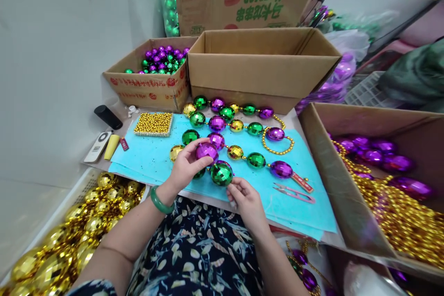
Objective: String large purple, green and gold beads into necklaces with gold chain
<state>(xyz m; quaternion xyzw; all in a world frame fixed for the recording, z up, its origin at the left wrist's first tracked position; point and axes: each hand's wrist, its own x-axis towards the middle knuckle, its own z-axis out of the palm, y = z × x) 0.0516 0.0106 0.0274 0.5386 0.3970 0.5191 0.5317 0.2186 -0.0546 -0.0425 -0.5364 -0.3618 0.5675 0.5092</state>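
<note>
My left hand [185,166] is closed around a large purple faceted bead [207,151], thumb on its near side. Beside it hangs a green faceted bead [221,173]. My right hand [247,201] pinches at the right end of that green bead; whatever lies between the fingertips is too small to make out. Just beyond my hands, strands of purple, green and gold beads lie across the blue sheet [145,157], one ending in a purple bead [281,169]. Small gold beads form a loop [277,150] at the right. Pink thread snips [294,193] rest near my right hand.
A tray of small gold beads [153,124] sits at the left. Behind stand a box of purple and green balls [145,87] and a taller carton [256,74]. Gold beads fill a white basket [81,189] at lower left. A carton [347,185] of gold strands borders the right.
</note>
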